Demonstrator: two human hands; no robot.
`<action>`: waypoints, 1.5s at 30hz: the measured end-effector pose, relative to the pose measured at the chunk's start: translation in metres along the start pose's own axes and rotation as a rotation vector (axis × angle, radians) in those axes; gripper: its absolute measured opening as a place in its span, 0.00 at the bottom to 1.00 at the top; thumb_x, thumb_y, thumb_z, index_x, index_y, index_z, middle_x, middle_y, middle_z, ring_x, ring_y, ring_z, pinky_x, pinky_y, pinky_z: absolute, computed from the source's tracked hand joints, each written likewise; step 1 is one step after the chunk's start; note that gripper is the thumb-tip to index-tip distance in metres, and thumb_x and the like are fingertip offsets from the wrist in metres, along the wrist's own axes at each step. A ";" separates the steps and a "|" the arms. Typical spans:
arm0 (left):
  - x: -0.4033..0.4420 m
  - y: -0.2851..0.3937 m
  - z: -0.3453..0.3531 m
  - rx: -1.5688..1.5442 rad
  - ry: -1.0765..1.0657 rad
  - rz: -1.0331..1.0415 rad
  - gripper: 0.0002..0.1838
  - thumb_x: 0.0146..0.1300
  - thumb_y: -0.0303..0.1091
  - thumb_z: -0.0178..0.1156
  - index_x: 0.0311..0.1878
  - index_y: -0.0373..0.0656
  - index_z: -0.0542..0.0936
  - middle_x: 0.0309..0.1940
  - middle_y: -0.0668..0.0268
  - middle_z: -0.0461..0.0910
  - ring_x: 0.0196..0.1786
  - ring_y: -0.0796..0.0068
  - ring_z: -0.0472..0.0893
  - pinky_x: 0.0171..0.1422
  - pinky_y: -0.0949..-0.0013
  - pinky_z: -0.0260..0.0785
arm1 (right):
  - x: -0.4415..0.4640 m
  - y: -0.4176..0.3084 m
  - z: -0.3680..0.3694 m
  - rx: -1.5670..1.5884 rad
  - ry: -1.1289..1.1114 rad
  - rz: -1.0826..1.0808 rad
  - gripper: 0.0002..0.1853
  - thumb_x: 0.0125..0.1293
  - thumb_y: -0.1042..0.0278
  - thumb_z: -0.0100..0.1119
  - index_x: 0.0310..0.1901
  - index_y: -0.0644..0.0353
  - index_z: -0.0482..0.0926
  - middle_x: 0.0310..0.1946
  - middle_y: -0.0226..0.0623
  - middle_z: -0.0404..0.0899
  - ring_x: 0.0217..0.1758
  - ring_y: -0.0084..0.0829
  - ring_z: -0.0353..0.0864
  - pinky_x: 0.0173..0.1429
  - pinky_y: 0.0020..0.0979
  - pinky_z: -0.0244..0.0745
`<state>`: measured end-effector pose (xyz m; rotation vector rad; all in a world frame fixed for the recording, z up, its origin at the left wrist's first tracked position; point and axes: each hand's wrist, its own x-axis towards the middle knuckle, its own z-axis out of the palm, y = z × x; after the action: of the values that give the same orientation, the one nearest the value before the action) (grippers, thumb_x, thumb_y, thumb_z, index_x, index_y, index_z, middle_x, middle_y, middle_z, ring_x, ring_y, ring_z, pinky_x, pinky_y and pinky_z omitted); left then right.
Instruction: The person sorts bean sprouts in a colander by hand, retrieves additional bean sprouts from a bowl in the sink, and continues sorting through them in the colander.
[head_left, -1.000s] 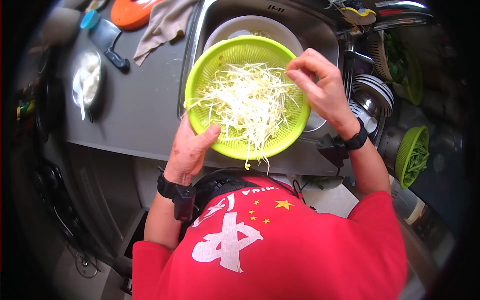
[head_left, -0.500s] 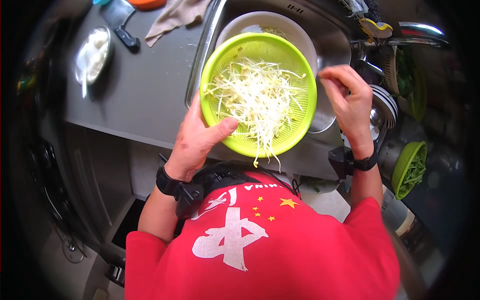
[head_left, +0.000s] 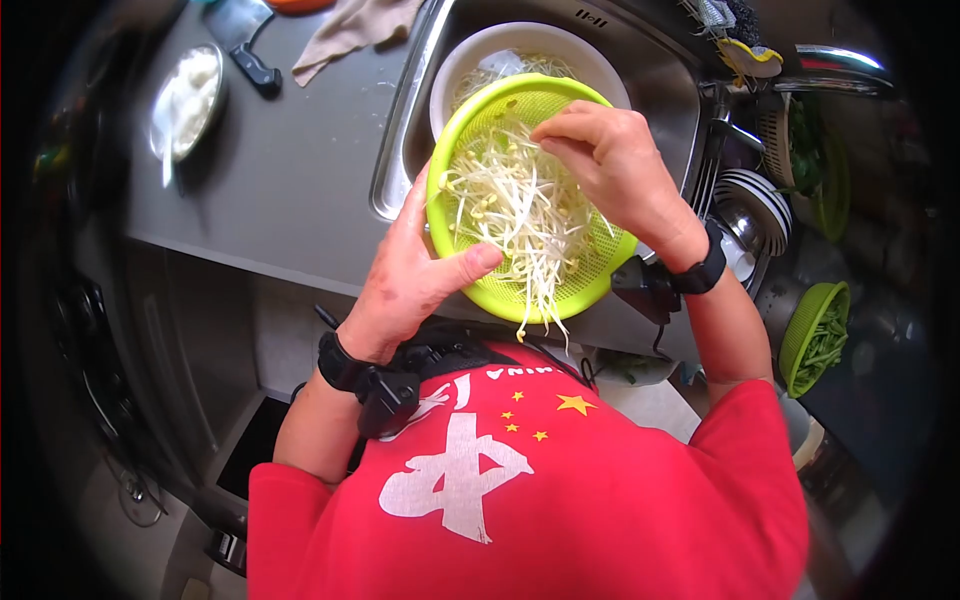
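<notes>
A lime-green mesh colander (head_left: 600, 283) is tilted towards me at the sink's front edge. My left hand (head_left: 410, 285) grips its left rim, thumb over the inside. White bean sprouts (head_left: 525, 205) with yellow heads lie heaped in it, some hanging over the near rim. Over the colander's upper right side, my right hand (head_left: 615, 165) is closed in a pinch at the sprouts; what lies between its fingertips is too small to make out. Behind the colander, a white basin (head_left: 455, 75) with more sprouts stands in the steel sink (head_left: 665, 110).
On the grey counter (head_left: 310, 170) at left are a bowl of white food (head_left: 190, 100), a cleaver (head_left: 250, 65) and a beige cloth (head_left: 355, 35). Stacked plates (head_left: 760, 195) and a faucet (head_left: 840, 60) are at right. A green basket (head_left: 800, 340) holds green beans.
My right hand has moved left from beside the colander to over the sprouts. The colander has shifted slightly right and towards me, showing more of the sprouts in the basin.
</notes>
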<state>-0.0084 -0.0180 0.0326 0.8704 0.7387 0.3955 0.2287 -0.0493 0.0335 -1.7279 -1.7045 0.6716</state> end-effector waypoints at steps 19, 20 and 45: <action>-0.002 -0.004 0.002 -0.067 0.023 0.011 0.44 0.57 0.33 0.75 0.72 0.37 0.60 0.64 0.58 0.73 0.65 0.68 0.74 0.71 0.63 0.66 | -0.021 0.011 -0.021 0.870 0.107 0.467 0.08 0.72 0.74 0.58 0.45 0.71 0.82 0.33 0.38 0.84 0.31 0.22 0.83 0.34 0.23 0.80; -0.002 -0.005 0.001 -0.065 0.026 0.008 0.44 0.57 0.33 0.75 0.72 0.37 0.61 0.63 0.58 0.73 0.65 0.68 0.74 0.71 0.63 0.66 | -0.022 0.012 -0.022 0.869 0.129 0.465 0.08 0.73 0.74 0.58 0.45 0.71 0.82 0.33 0.38 0.84 0.31 0.22 0.83 0.34 0.23 0.80; -0.037 -0.011 -0.080 -0.185 0.424 0.193 0.30 0.73 0.34 0.58 0.74 0.38 0.61 0.68 0.58 0.71 0.69 0.61 0.72 0.74 0.53 0.63 | -0.010 0.189 0.035 -0.137 -0.048 0.490 0.42 0.53 0.57 0.76 0.66 0.68 0.69 0.64 0.59 0.71 0.68 0.52 0.71 0.72 0.41 0.66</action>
<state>-0.0913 -0.0032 0.0053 0.6909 0.9925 0.8248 0.3324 -0.0535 -0.1280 -2.2740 -1.3864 0.8260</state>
